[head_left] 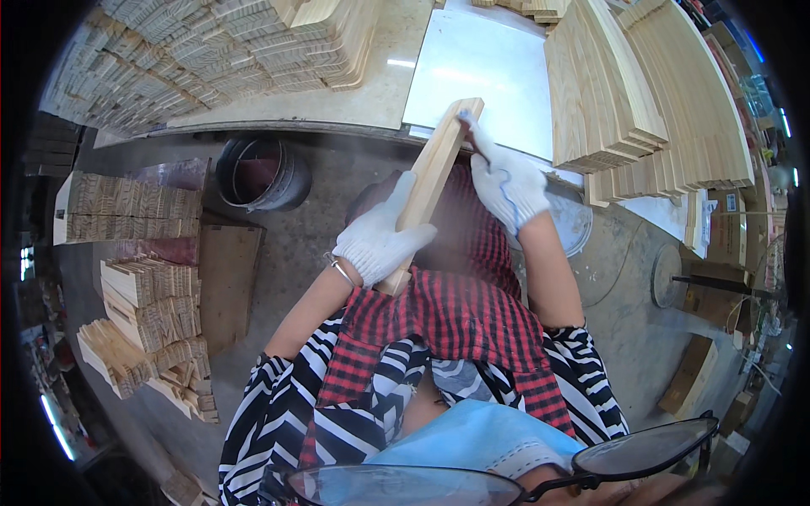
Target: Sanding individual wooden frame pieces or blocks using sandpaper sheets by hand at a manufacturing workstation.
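A pale wooden board (434,169), long and narrow, is tilted up from my lap toward the worktable. My left hand (384,236), in a white knitted glove, is closed round its lower half, thumb across the upper face. My right hand (509,185), gloved too, reaches the board's far end with its fingers drawn together at the right edge. A small dark bluish bit shows at those fingertips; what it is I cannot make out. The board's near end rests against the red-and-black checked apron (472,312).
Ahead is a worktable with a white sheet (477,76). Stacked boards stand at right (603,93) and far left (211,59). A dark bucket (291,177) is on the floor left of me, near more wood piles (152,295). A cardboard box (688,375) lies at right.
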A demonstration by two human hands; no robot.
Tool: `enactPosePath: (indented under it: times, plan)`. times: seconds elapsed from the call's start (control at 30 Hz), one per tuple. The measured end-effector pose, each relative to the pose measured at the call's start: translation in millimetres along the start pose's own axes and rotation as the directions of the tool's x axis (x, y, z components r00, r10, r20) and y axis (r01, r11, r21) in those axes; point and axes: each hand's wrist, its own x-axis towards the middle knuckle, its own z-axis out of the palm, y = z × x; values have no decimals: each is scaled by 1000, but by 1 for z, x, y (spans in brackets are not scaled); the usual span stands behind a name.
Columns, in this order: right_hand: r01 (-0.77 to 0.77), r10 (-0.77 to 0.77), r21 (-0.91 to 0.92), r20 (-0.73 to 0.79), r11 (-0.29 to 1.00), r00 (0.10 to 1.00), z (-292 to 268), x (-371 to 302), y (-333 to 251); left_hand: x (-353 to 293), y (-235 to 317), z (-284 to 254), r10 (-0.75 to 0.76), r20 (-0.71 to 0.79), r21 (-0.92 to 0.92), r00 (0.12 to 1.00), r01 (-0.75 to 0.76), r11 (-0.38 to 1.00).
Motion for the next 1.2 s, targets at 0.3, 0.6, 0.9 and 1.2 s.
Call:
enactPosePath:
  times: [0.3,0.6,0.9,1.2]
  plan:
    - [83,-86,-42,-73,996,994,0,-7,-12,-5,13,-4,-58,47,56,997,55,997]
    - [-15,15,1,65,1000,998,7,-26,9,-1,10,-3,-81,16,111,997,78,991]
    - [31,-15,-120,131,992,991,19,5,2,3,-11,5,17,-32,-1,999,-17,1000]
    - [291,-289,-37,-288,956,913,24,38,1,8,-62,10,227,301,-953,926,298,47]
